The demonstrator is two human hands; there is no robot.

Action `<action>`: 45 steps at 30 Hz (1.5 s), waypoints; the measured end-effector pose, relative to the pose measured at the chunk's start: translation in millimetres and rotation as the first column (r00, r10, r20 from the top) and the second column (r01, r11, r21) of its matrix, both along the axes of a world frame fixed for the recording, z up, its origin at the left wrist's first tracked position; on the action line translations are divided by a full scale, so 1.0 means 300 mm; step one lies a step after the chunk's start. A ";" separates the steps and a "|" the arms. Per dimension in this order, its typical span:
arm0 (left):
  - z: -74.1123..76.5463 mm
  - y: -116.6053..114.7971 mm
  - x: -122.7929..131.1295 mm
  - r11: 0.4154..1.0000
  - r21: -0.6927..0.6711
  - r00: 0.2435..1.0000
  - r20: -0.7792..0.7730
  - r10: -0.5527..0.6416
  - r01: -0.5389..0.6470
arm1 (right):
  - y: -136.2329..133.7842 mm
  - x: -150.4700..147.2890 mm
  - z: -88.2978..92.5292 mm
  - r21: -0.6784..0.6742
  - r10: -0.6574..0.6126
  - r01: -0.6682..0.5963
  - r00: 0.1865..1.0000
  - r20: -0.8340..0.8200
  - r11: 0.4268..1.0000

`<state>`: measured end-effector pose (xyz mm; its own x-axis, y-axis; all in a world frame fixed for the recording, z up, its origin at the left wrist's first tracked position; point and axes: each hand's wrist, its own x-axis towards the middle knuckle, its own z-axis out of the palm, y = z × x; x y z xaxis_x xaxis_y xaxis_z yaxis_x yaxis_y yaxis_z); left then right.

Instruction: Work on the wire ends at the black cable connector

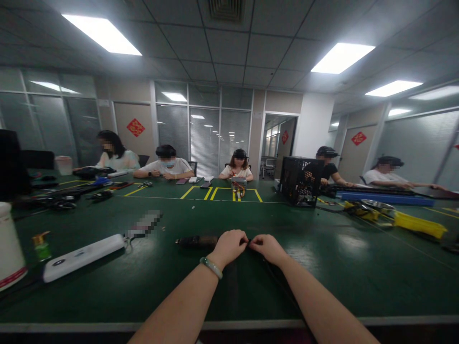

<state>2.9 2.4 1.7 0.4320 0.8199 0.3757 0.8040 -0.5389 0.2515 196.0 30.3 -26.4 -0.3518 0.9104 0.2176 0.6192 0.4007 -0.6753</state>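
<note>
My left hand [231,246] and my right hand [267,247] meet just above the green tabletop, both with fingers pinched. A short dark piece, seemingly part of a black cord [274,272], shows between the fingertips; most of it is hidden by the fingers. From below my right hand the cord runs toward the near table edge, partly behind the forearm. A dark pen-shaped power tool [197,241], likely an electric screwdriver, lies to the left with its narrow tip pointing left. Its rear end is hidden behind my left hand.
A white power strip [84,257], a small green bottle [42,247] and a white tub [10,248] stand left. Ahead are a clear container of parts [238,186] and a black computer case [301,181]. Yellow trays [419,224] lie right. Several people sit across the table.
</note>
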 end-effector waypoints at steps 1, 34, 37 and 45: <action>0.000 0.001 0.000 1.000 -0.002 1.000 -0.003 -0.003 0.003 | -0.001 0.000 0.001 -0.006 -0.001 0.001 1.000 -0.003 1.000; 0.014 -0.010 0.005 0.998 -0.061 1.000 0.006 0.026 -0.026 | -0.012 -0.004 0.016 -0.007 0.018 -0.018 1.000 0.007 1.000; 0.013 -0.007 0.005 0.998 -0.056 1.000 0.013 0.014 -0.014 | -0.013 -0.005 0.018 -0.008 0.021 -0.021 1.000 0.012 1.000; 0.021 -0.019 0.004 0.999 -0.044 1.000 -0.004 0.006 -0.006 | -0.021 -0.010 0.026 -0.039 -0.009 0.010 1.000 0.026 0.999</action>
